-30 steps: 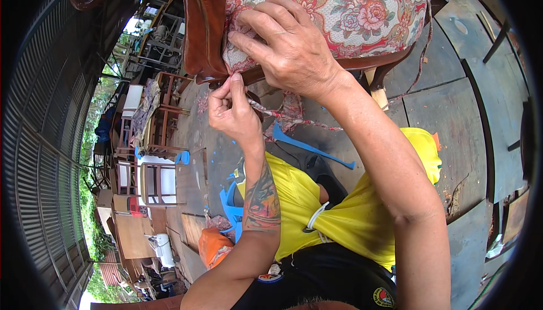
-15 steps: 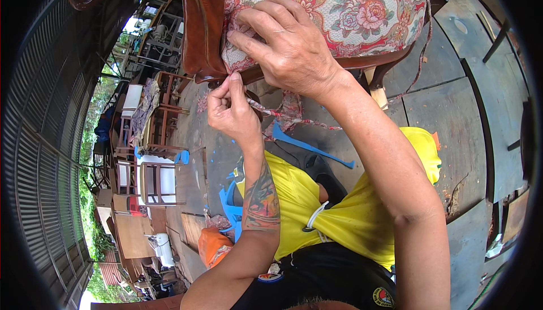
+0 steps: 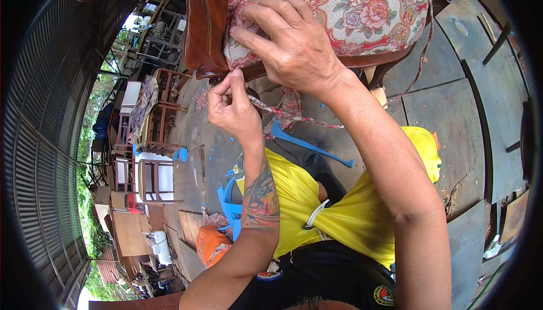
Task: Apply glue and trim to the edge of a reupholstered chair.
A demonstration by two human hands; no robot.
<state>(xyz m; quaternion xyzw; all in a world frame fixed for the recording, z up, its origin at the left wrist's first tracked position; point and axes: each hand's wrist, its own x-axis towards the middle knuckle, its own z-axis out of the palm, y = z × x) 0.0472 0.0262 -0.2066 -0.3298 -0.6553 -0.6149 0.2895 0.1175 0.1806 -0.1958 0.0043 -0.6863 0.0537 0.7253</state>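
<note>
"What stood at the far left?"

"A ribbed metal wall (image 3: pixel 42 140). Then, low down, a white cylinder (image 3: pixel 162 248), and an orange bundle (image 3: pixel 211 243) near the bottom edge."

"And the hands?"

"Up past the polished wooden post (image 3: pixel 206 24), the left hand (image 3: pixel 234 109) had thumb and forefinger pressed together at the lower corner of the flowered seat (image 3: pixel 348 19), which filled the top centre of the frame. I couldn't tell what lay between the tips."

"Any writing?"

"At bottom centre, the black shirt (image 3: pixel 334 267) bore a small white-and-blue badge (image 3: pixel 270 276); I couldn't read it."

"The right hand?"

"Upper middle. The right hand (image 3: pixel 297 53) lay on the seat's cloth, its fingers bent and slightly apart. Below it trailed a patterned cord (image 3: pixel 319 122)."

"Farther right?"

"A yellow garment (image 3: pixel 362 219) with a white drawstring, then, at the bottom edge, a round red-and-yellow badge (image 3: pixel 383 295), its lettering too tiny for me."
</note>
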